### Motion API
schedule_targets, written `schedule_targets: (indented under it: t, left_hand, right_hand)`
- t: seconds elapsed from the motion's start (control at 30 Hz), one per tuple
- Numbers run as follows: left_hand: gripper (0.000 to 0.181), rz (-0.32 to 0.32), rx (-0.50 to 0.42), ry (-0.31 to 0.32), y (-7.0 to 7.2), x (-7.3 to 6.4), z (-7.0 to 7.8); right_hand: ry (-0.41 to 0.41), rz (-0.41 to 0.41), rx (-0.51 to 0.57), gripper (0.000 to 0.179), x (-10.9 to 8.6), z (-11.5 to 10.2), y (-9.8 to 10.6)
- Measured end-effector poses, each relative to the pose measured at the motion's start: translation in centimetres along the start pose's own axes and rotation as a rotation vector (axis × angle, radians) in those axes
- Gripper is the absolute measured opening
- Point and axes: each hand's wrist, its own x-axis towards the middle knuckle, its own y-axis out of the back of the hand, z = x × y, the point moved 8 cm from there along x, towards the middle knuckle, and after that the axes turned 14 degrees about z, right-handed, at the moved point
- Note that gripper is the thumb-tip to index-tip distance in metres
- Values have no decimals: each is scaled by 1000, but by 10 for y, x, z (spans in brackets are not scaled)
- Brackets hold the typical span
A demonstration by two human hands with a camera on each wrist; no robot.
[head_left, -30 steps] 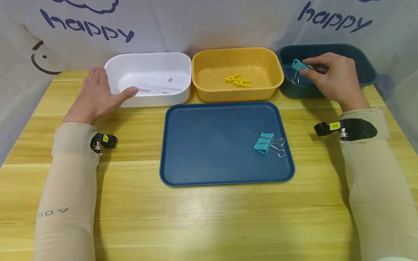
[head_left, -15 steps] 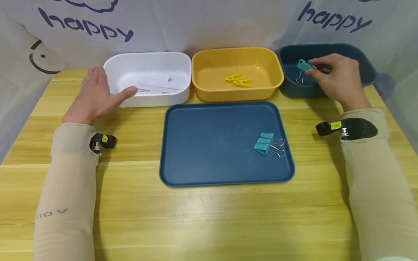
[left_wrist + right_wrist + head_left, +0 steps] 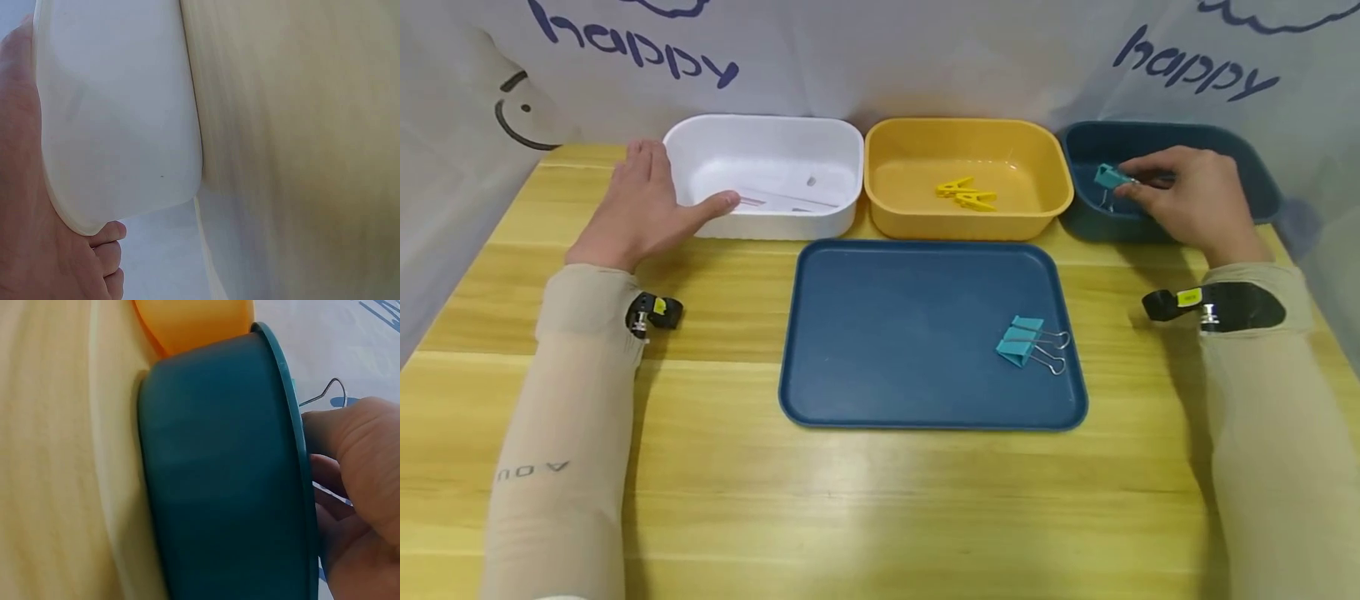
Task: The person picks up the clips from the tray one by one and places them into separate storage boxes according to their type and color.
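Note:
My right hand pinches a teal binder clip over the dark teal bin at the far right. One wire handle hangs below the clip's body; in the right wrist view a bent wire rises above the fingers, and the bin wall hides the fingertips. My left hand lies along the left end of the white bin, fingers extended, thumb over its front rim. In the left wrist view, that hand curves around the bin's corner. A second teal binder clip lies on the blue tray.
Between the outer bins stands a yellow bin with yellow clothespins in it. A few thin strips lie in the white bin. A printed cloth hangs behind the bins, at the back of the wooden table.
The head view has shifted slightly. My right hand moved a little right, then slightly lower in the bin, still pinching the clip. My left hand stays at the white bin.

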Motion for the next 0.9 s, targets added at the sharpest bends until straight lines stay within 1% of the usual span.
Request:
schedule_targets:
  t: [0.07,0.23,0.4,0.47,0.6,0.9]
  left_hand:
    - [127,0,1,-1,0,0,0]
    - [128,1,6,-1,1,0,1]
    - [127,5,2,4,2,-1,2]
    - [127,11,1,5,2,0,2]
    - [127,21,0,4,3,1,3]
    - [128,14,3,10,2,0,1]
  right_hand:
    - [12,-29,-12,44,3,0,-2]
    - [10,-128,-40,43,6,-2,-11]
    - [63,-170,-66,40,10,-6,-15]
    - [71,-193,-72,39,12,-5,-16]
    - [51,-252,-74,39,13,0,-22]
    - [12,-392,-79,43,18,8,-35]
